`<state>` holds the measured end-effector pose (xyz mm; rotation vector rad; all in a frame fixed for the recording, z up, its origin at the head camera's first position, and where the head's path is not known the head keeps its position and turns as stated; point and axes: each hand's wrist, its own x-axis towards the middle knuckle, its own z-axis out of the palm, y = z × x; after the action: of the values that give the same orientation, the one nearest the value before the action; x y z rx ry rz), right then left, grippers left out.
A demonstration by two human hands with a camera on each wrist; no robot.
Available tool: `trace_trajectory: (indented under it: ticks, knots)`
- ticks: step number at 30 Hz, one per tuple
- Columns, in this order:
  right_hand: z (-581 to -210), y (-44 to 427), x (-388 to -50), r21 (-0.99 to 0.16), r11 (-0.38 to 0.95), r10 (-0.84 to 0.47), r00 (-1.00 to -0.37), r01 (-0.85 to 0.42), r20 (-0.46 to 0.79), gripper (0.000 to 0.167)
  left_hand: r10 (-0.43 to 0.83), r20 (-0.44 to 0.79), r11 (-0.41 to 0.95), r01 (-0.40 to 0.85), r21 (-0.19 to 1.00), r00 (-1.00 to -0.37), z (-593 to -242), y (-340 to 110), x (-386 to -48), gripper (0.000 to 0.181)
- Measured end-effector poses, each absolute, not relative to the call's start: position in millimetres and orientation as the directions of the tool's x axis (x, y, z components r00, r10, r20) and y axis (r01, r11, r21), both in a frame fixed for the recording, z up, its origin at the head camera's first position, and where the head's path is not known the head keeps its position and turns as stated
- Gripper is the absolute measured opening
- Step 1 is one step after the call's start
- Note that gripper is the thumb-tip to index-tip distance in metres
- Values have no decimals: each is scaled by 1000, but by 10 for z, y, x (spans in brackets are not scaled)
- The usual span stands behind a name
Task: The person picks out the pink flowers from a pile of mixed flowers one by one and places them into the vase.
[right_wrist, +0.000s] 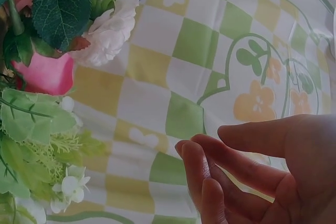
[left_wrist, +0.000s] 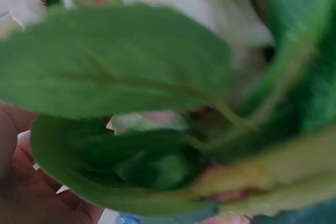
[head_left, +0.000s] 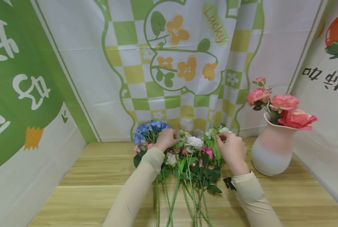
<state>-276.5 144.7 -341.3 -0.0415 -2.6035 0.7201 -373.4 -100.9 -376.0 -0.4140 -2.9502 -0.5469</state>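
Artificial flowers lie in a bunch on the wooden table, their long green stems (head_left: 173,201) pointing toward me. Among them are a blue hydrangea (head_left: 140,134), a white flower (head_left: 195,142), a bright pink rose (head_left: 208,153) and pale green sprigs (head_left: 217,148). My left hand (head_left: 166,140) is over the bunch, beside the hydrangea. Big leaves (left_wrist: 115,61) cover much of it in the left wrist view, so whether its fingertips hold anything is hidden. At the bunch's right side is my right hand (head_left: 232,149). Its fingers (right_wrist: 231,153) are loosely bent, with nothing between them and the thumb.
A pink-and-white vase (head_left: 274,154) stands at the right of the table (head_left: 100,176), holding several pink and coral flowers (head_left: 285,102). Behind the bunch hangs a green-and-yellow checked cloth (head_left: 129,56). Printed cloth panels (head_left: 55,151) border both sides.
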Motion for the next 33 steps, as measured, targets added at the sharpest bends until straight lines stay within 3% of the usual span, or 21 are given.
trace_trajectory:
  ticks: [8,15,18,23,33]
  knots:
    - [-3375,1488,-2768,-503,859,152,-889,-98,432,26,161,104,943,184,276,-981,-3779,-1137,-3742,48]
    - [-3362,1527,-2763,-501,861,157,-887,-93,435,26,52,-7,967,49,250,-999,-3834,-1121,-3775,29]
    - [-3371,1532,-2769,-501,861,157,-891,-88,426,25,24,-1,966,23,257,-1000,-3875,-1089,-3792,33]
    - [-3380,1523,-2772,-503,860,154,-897,-84,414,25,-57,7,955,-53,292,-998,-3924,-1015,-3839,38]
    - [-3381,1493,-2764,-512,854,139,-909,-90,393,26,-210,-86,864,-226,449,-974,-3938,-929,-3919,29]
